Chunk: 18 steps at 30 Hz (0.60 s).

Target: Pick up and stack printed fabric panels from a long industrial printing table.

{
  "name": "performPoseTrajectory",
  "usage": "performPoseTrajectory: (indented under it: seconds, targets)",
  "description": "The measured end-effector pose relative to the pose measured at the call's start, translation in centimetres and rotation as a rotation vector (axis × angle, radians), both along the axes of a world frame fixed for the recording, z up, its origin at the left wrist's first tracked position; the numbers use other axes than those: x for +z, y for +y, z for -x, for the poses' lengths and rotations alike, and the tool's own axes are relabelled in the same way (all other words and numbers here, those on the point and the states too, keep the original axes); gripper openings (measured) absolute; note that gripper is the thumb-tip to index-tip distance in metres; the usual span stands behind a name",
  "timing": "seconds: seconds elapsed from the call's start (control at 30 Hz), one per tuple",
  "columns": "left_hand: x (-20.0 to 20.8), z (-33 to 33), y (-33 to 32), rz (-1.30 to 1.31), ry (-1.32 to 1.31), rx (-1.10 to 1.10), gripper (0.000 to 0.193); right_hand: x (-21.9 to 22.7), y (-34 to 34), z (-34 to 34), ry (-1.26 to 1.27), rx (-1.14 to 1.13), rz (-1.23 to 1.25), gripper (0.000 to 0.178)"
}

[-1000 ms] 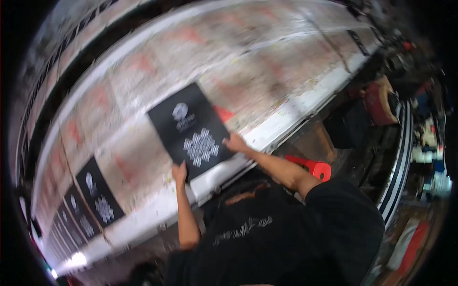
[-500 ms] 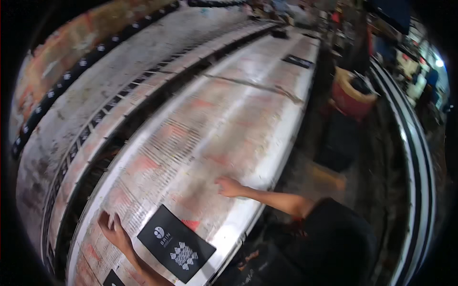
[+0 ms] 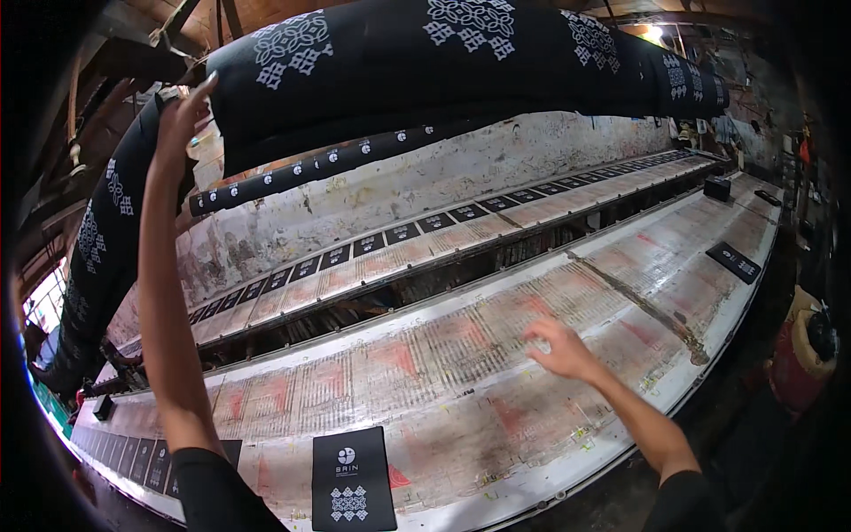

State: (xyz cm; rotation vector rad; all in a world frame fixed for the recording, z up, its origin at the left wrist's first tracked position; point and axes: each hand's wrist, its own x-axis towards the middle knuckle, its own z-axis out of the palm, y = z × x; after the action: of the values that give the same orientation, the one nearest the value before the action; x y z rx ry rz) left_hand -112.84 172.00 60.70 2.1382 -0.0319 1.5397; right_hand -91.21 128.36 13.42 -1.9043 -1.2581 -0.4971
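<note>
My left hand [image 3: 183, 120] is raised high at the upper left, fingers stretched toward the near edge of a black printed cloth [image 3: 372, 75]. The fingertips meet or nearly meet that edge; a grip on it does not show. White patterned motifs run along the hanging cloth. My right hand [image 3: 560, 349] hovers over the long printing table [image 3: 443, 355], its fingers loosely bent and apart, holding nothing. On the table's near side, between my arms, lies a black rectangular piece [image 3: 353, 474] with a white emblem and pattern.
Another black printed piece [image 3: 734, 262] lies at the table's far right, near a black block [image 3: 717, 188]. More pieces line the left end. Behind, a second long table [image 3: 496, 232] carries a row of them. A red bin [image 3: 798, 359] stands at the right.
My view has swung up and left, bringing the hanging cloth into sight. My left hand has risen from beside the black piece to the cloth's edge. My right hand stays over the table.
</note>
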Motion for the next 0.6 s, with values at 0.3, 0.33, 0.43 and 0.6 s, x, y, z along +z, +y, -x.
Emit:
performPoseTrajectory:
  seconds: [0.3, 0.33, 0.43, 0.6]
  targets:
    - [4.7, -7.4, -9.7, -0.366, -0.388, 0.752, 0.064, 35.4, 0.0, -4.9, -0.981, -0.237, -0.455, 0.012]
    - [4.8, -7.8, -10.6, -0.447, -0.26, 0.688, 0.061, 38.4, -0.2, -4.7, -1.005, -0.326, -0.477, 0.015]
    - [4.4, -11.5, -13.9, -0.276, -0.062, 0.14, 0.053, 46.1, -1.0, -9.1, -0.821, -0.555, -0.494, 0.038]
    - [2.2, -12.5, -20.5, -0.147, 0.094, 0.258, 0.052, 51.2, -2.1, -15.6, -0.639, -0.439, -0.149, 0.052]
